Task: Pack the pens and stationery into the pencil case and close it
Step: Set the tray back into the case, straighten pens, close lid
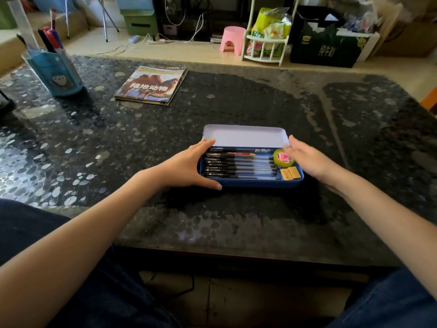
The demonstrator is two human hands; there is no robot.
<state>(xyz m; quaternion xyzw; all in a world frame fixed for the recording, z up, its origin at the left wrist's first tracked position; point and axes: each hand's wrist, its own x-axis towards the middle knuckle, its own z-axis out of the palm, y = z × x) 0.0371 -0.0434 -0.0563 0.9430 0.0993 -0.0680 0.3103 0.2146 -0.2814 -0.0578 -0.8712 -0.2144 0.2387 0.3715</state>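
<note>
A blue tin pencil case (255, 183) lies on the dark table, its white-lined lid (246, 136) standing open at the back. Several black pens (241, 165) lie side by side inside. At the case's right end sit a green tape roll (287, 164) with a pink eraser (283, 157) on it, and two yellow erasers (292, 173) in the front corner. My left hand (186, 166) grips the case's left end, thumb along the front wall and fingertips at the lid's left edge. My right hand (307, 157), slightly blurred, has straight fingers at the lid's right edge.
A magazine (151, 85) lies at the back left of the pebble-patterned table (236, 221). A blue pen holder (55, 69) with markers and a ruler stands at the far left. On the floor beyond are a pink stool (233, 40), a white rack (267, 53) and a dark green box (326, 48).
</note>
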